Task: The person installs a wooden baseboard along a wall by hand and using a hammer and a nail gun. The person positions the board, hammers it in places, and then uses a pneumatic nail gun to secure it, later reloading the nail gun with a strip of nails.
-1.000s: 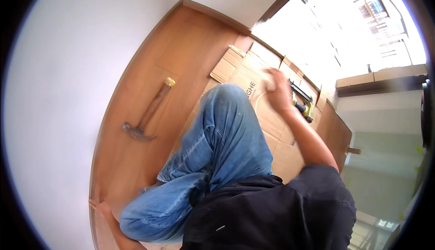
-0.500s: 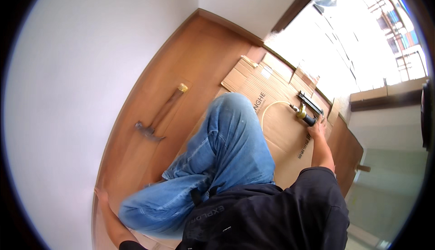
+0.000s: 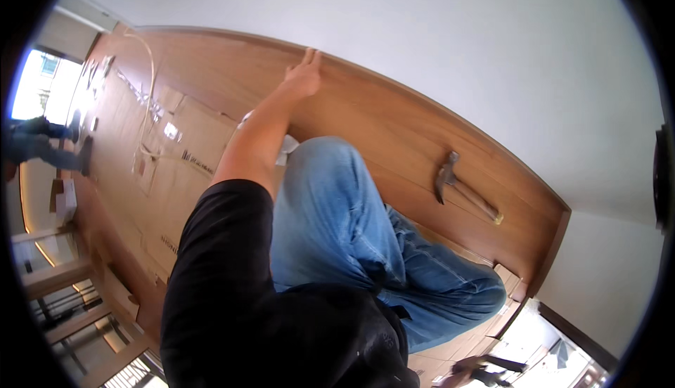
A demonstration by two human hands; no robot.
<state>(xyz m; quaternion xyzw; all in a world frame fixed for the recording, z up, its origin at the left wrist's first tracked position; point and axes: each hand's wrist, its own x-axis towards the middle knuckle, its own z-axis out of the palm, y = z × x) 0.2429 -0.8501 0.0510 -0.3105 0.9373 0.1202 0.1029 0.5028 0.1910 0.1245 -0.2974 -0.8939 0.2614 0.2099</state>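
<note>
My left hand [image 3: 302, 77] reaches to the narrow baseboard [image 3: 417, 95] along the white wall, its fingers stretched out against the strip. At the lower right edge, my right hand [image 3: 455, 379] is closed on the nail gun [image 3: 496, 367], a dark tool only partly in view. A claw hammer [image 3: 454, 188] with a wooden handle lies on the wooden floor [image 3: 380, 128], right of my bent knee and beneath the wall.
At far left stand another person's legs [image 3: 53, 145]. Cardboard sheets [image 3: 176, 212] with a pale hose [image 3: 148, 93] cover part of the floor. Wooden railing [image 3: 60, 275] is at lower left, a bright doorway [image 3: 548, 332] at lower right.
My view has swung round to the long wall. My right hand went from reaching for the nail gun to gripping it, now lifted. My left hand remains at the baseboard.
</note>
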